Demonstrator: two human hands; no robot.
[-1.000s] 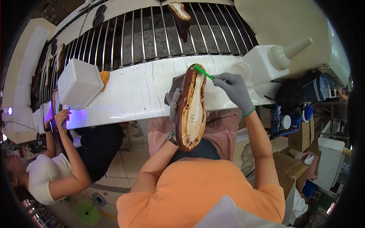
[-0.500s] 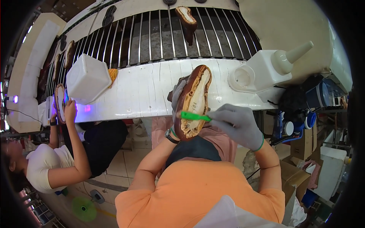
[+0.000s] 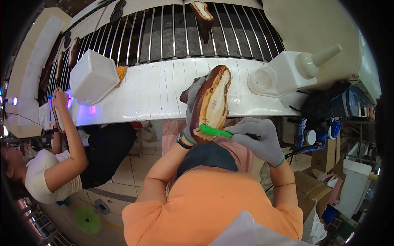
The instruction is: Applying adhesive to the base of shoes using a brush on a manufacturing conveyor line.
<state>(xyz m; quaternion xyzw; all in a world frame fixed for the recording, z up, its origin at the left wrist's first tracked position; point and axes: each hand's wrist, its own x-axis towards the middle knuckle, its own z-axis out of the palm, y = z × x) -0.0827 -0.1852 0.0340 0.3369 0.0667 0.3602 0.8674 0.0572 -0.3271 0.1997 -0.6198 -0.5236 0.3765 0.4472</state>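
Note:
A brown leather shoe upper is held sole side up over the front edge of the white bench. Its pale bottom is ringed by a folded-in leather edge, with pleats at the near end. My gloved left hand grips it from the left and behind; some of its fingers are hidden by the shoe. In my gloved right hand is a green-handled brush, its head against the pleated near end of the shoe bottom.
A slatted rack runs behind the bench, carrying another brown shoe upper. On the bench stand a white container, an orange-yellow sponge-like piece and a white nozzle bottle. To the left, a co-worker's hand works on a shoe.
The brush has moved down to the pleated near end of the shoe bottom. My left hand has turned the shoe slightly. At left, the co-worker's hand has moved up and leftward.

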